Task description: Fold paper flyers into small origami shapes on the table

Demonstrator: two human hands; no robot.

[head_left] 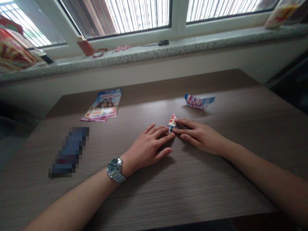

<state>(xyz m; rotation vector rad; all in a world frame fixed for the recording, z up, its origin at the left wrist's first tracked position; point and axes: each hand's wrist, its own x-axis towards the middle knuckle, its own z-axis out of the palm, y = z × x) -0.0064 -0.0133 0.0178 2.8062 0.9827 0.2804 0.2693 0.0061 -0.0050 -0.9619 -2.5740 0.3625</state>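
A small folded paper piece (172,121), printed in red, yellow and blue, lies on the table between my two hands. My left hand (150,146), with a metal watch (115,167) on its wrist, lies palm down with its fingers stretched out and its thumb apart. Its fingertips rest on the lower part of the paper and partly hide it. From the other side, my right hand (203,134) touches the paper's right edge with outstretched fingertips. Neither hand is wrapped around anything. Beyond my right hand stands a folded paper boat (199,102) in blue, white and red.
A stack of printed flyers (104,103) lies at the table's (149,199) back left. Nearer is a pixelated dark rectangular object (69,152). On the granite windowsill (137,54) sit a red-brown item (85,46), a black-handled tool (163,42) and packages at both ends.
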